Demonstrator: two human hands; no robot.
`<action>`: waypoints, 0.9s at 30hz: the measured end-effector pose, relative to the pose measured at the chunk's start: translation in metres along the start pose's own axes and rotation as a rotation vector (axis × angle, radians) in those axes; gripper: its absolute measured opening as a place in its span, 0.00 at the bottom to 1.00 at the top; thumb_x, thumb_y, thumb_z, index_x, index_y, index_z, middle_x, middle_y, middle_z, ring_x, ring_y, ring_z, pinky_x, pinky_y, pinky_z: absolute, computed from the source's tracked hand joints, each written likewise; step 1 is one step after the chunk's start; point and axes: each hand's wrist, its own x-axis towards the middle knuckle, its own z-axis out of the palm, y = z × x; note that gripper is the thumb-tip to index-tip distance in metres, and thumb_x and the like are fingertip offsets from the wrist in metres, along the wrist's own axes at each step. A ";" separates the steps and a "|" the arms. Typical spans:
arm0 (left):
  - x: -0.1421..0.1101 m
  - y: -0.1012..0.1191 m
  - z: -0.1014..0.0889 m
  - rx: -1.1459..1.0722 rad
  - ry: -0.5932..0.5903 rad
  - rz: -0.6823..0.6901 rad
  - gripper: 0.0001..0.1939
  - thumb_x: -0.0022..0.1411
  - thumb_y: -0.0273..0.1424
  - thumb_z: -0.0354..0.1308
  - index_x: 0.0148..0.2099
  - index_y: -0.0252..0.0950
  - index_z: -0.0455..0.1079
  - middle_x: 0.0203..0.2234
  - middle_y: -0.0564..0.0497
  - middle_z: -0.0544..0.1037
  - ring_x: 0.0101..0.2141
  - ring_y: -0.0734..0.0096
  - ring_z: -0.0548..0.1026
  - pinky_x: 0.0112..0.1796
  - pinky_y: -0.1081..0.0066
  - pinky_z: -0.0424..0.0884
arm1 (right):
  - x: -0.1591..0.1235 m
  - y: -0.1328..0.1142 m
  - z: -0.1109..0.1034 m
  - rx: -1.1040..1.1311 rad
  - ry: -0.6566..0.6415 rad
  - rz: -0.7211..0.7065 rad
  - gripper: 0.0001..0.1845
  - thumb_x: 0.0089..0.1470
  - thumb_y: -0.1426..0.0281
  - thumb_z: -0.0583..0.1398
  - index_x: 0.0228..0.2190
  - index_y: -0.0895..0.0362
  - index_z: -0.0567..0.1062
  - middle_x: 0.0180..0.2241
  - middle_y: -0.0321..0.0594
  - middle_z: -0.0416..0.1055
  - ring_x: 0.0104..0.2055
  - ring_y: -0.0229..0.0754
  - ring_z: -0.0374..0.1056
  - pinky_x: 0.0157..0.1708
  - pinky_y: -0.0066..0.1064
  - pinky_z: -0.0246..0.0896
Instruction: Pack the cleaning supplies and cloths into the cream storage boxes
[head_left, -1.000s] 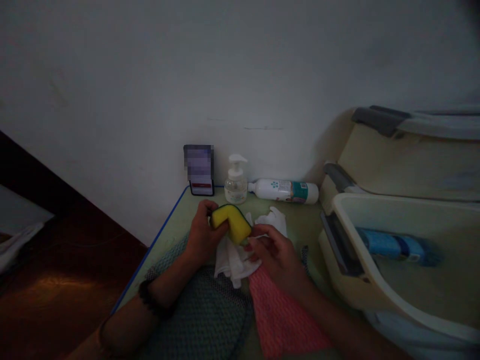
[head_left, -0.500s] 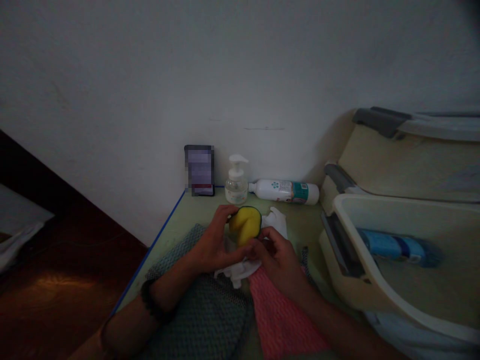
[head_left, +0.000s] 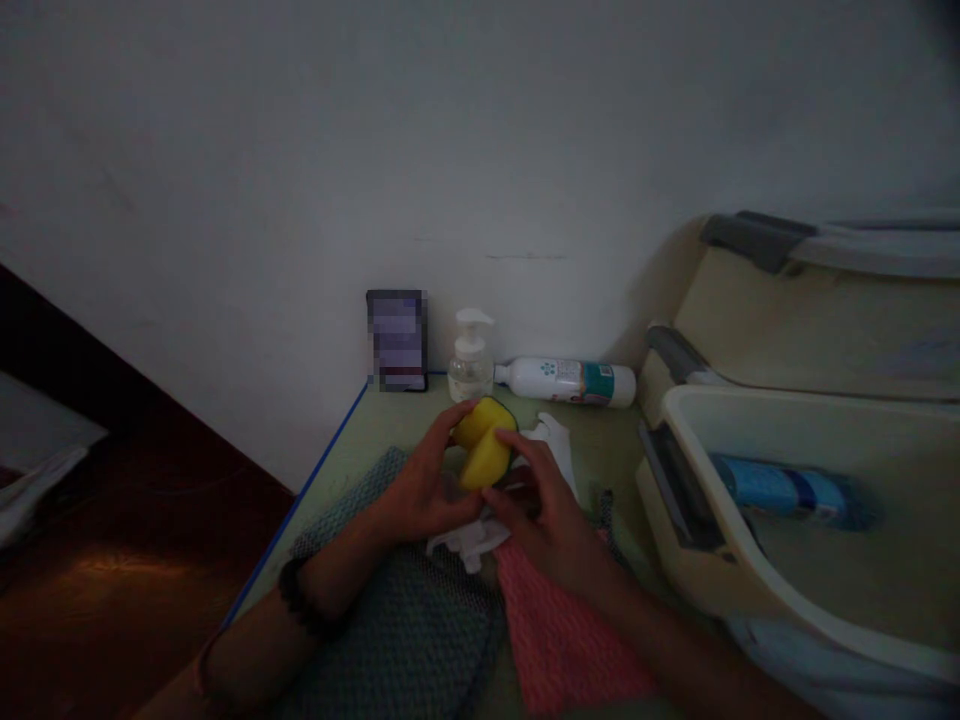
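Note:
A yellow sponge [head_left: 486, 455] with a dark green backing is bent in a fold between both hands, above the table. My left hand [head_left: 427, 480] grips it from the left, fingers behind and thumb below. From the right, my right hand [head_left: 544, 505] pinches its edge, with a finger on the yellow face. Beneath the hands lies a crumpled white wrapper or tissue [head_left: 471, 543], partly hidden. A grey-green woven cloth [head_left: 397, 620] spreads under my left forearm, and a pink cloth [head_left: 559, 640] lies under my right forearm.
Along the wall stand a phone [head_left: 397, 340] and a clear pump bottle [head_left: 470, 370]; a white bottle [head_left: 570, 382] lies on its side. To the right, an open cream bin [head_left: 679, 410] holds a blue package [head_left: 787, 492]. The green table [head_left: 341, 460] has a blue edge.
The sponge has tilted and risen slightly, and its fold now opens more toward me. My right fingers have shifted up onto its yellow face.

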 end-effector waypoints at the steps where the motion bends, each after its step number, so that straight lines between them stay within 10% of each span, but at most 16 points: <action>1: 0.000 0.000 0.000 -0.037 -0.010 0.003 0.41 0.53 0.28 0.60 0.63 0.40 0.42 0.59 0.40 0.54 0.58 0.51 0.57 0.55 0.54 0.60 | 0.000 0.001 0.000 -0.004 -0.004 -0.008 0.23 0.56 0.66 0.57 0.52 0.44 0.57 0.48 0.41 0.57 0.42 0.39 0.67 0.40 0.36 0.69; 8: 0.000 0.004 -0.001 -0.191 -0.018 -0.030 0.29 0.55 0.25 0.59 0.57 0.42 0.57 0.62 0.42 0.51 0.62 0.52 0.50 0.59 0.53 0.53 | 0.003 0.009 0.003 0.000 0.191 -0.062 0.21 0.49 0.65 0.64 0.41 0.47 0.59 0.53 0.40 0.46 0.56 0.46 0.56 0.47 0.39 0.66; 27: 0.004 -0.007 0.005 -0.586 0.018 -0.197 0.24 0.54 0.28 0.64 0.52 0.42 0.63 0.48 0.48 0.71 0.47 0.64 0.71 0.47 0.66 0.67 | 0.007 -0.002 0.002 0.395 0.095 0.087 0.33 0.49 0.65 0.63 0.52 0.43 0.52 0.50 0.41 0.62 0.36 0.39 0.72 0.29 0.29 0.70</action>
